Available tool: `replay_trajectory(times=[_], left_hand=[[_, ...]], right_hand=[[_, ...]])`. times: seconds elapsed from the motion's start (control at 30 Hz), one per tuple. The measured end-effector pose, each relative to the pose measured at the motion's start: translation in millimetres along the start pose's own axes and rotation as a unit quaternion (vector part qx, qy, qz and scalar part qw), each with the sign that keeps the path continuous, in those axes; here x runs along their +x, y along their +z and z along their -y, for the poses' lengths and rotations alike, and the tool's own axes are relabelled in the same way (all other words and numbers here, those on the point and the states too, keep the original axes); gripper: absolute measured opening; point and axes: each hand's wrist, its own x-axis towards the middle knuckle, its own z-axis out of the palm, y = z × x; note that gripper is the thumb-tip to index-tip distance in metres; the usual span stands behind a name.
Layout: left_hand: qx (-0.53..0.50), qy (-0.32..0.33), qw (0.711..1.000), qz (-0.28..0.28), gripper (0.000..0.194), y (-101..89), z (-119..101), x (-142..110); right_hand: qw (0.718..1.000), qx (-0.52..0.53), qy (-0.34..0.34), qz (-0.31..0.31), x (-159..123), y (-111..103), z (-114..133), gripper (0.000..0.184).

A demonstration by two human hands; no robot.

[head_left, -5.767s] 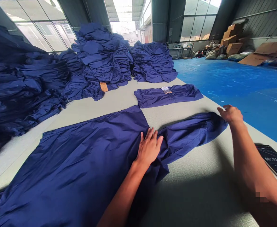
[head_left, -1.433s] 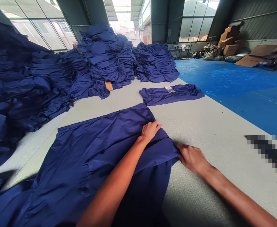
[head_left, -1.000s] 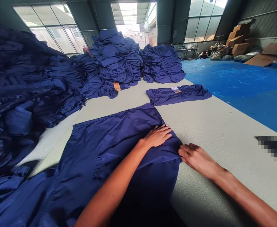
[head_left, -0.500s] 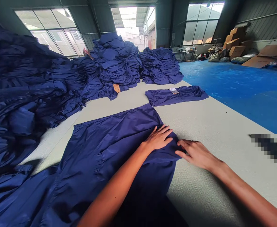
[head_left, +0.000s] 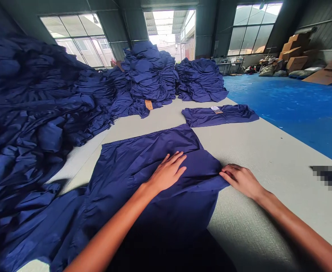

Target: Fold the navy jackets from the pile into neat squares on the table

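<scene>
A navy-blue garment (head_left: 120,166) lies spread on the pale table, partly wrinkled, with a layer turned over on its right side; its exact kind is unclear. My left hand (head_left: 167,173) rests flat on the middle of the cloth, fingers stretched out. At the garment's right corner, my right hand (head_left: 241,181) pinches the fabric edge between thumb and curled fingers. Beyond them lies a folded navy garment (head_left: 230,116) with a white and orange tag (head_left: 216,110) on it.
Large heaps of navy garments (head_left: 41,83) cover the left side, with more piles (head_left: 151,75) at the table's far end. An orange tag (head_left: 149,104) lies by them. A dark blurred object (head_left: 331,179) sits at right. Blue floor (head_left: 279,94) and cardboard boxes (head_left: 296,56) are beyond.
My left hand has slid left across the cloth. My right hand has closed its fingers on the garment's corner. The view has shifted slightly left.
</scene>
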Motion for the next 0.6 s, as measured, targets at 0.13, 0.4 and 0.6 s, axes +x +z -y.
replay_trajectory(times=[0.13,0.4,0.6], left_hand=[[0.032,-0.039,0.999,0.018,0.055,-12.1,36,-64],[0.069,-0.048,0.994,0.066,0.076,17.1,72,-105],[0.07,-0.066,0.991,0.091,0.073,6.5,56,-102]], right_hand=[[0.995,0.042,-0.045,-0.075,12,12,28,0.036],[0.996,-0.043,-0.051,0.064,44,59,41,0.088],[0.992,-0.065,-0.029,0.106,50,54,40,0.093]])
